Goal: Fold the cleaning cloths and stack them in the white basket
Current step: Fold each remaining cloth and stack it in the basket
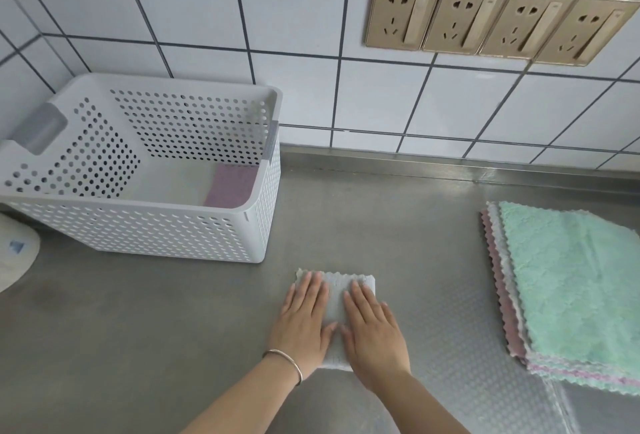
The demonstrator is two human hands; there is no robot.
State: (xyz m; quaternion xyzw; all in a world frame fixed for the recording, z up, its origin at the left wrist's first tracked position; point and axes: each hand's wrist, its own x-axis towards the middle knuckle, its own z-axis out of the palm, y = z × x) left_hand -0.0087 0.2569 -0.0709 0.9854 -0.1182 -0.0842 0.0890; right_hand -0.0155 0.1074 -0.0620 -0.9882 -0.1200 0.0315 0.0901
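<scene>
We have both hands flat on a small folded pale grey fleecy cleaning cloth [336,315] near the front edge of the brushed steel counter [138,329]. The left hand [303,315], with a thin metal bangle [284,361] at the wrist, presses the cloth's left half; the right hand [374,333] presses its right half. Neither grip closes on anything: fingers lie straight and together, palms down, the thumbs nearly meeting over the middle.

We judge this to be the smoothing of a finished fold. To do it well we press evenly, stroke outward from the middle so no air stays in the layers, and check that the scalloped far edge lines up before we lift. Then we pinch the cloth by its two short sides so the fold does not spring apart.

To the far left stands the white perforated plastic basket [145,232], near the tiled wall [311,94]; one folded mauve cloth [230,185] lies at its bottom right. We should set the grey one squarely on it. At the counter's right edge waits a stack of unfolded cloths [568,281], mint green on top, pink and pale ones beneath.
</scene>
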